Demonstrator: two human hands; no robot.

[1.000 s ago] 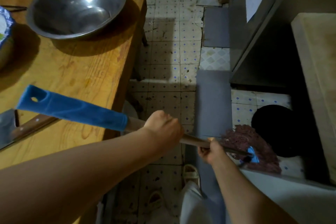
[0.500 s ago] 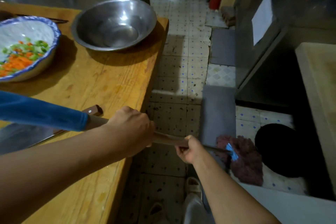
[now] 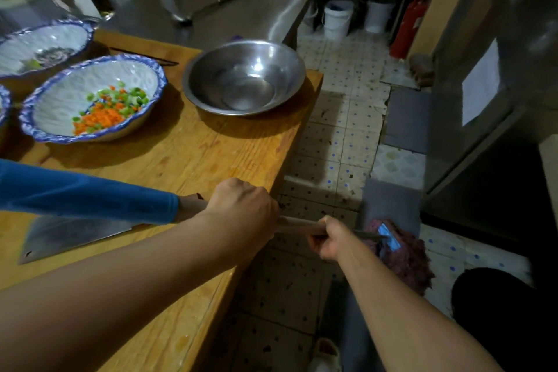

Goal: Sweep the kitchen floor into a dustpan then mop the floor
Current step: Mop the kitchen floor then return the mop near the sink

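I hold a mop with both hands. Its wooden handle [image 3: 294, 224] carries a blue grip sleeve [image 3: 87, 192] at the upper end, which reaches over the wooden table. My left hand [image 3: 241, 205] grips the handle just below the sleeve. My right hand [image 3: 329, 238] grips it lower down, close to the mop head. The dark reddish mop head [image 3: 407, 260], with a blue clip [image 3: 389, 237], lies on the tiled floor [image 3: 332, 154] beside a grey mat [image 3: 389, 199]. No dustpan is in view.
The wooden table [image 3: 211, 160] on the left holds a steel bowl [image 3: 244, 77], a patterned bowl of chopped vegetables [image 3: 90, 100] and a cleaver [image 3: 72, 237]. A steel cabinet [image 3: 483, 69] stands right, a round black object [image 3: 498, 296] at its foot. White buckets [image 3: 336, 19] and a red extinguisher [image 3: 406, 29] stand far back.
The view has tilted up, showing more of the table and the far kitchen. The mop head has drawn back along the floor, away from the black round object. Both hands keep their grip.
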